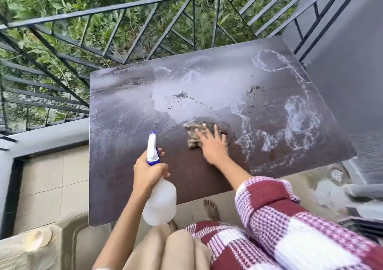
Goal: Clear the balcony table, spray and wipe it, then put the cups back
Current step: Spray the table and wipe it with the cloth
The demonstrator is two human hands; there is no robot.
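The dark brown balcony table (128,174) fills the middle of the view, its top wet and streaked with white foam on the right and far side. My right hand (212,145) lies flat with spread fingers on a brownish rag (193,131) near the table's middle. My left hand (148,171) grips the neck of a translucent spray bottle (160,203) with a white and blue nozzle, held upright above the table's near edge. No cups are in view.
A black metal railing (145,27) runs behind and to the left of the table, with greenery beyond. A grey wall (348,72) stands at the right. Beige floor tiles (47,182) lie on the left, a floor drain (335,175) on the right.
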